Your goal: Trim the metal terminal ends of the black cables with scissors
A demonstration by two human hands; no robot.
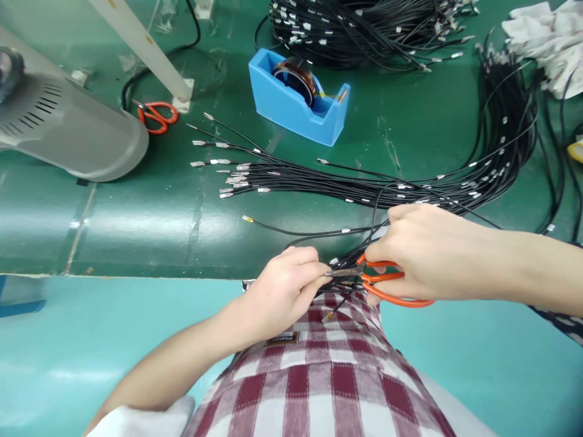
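Orange-handled scissors (394, 291) are gripped in my right hand (410, 249), their blades pointing left. My left hand (289, 282) is closed in a pinch at the blade tips, beside black cables (350, 258) gathered at the table's front edge; what exactly lies between its fingertips is hidden. One cable with a yellowish end (247, 219) extends left from these. Just behind both hands, a long bundle of black cables (314, 179) with white tags and metal terminals lies across the green table and curves toward the back right.
A blue tape dispenser (296, 103) with amber tape stands behind the bundle. Farther back lies a large cable coil (355, 30). At left are a grey machine (68, 115) and other orange-handled scissors (157, 116). White crumpled cloth (549, 39) sits at back right.
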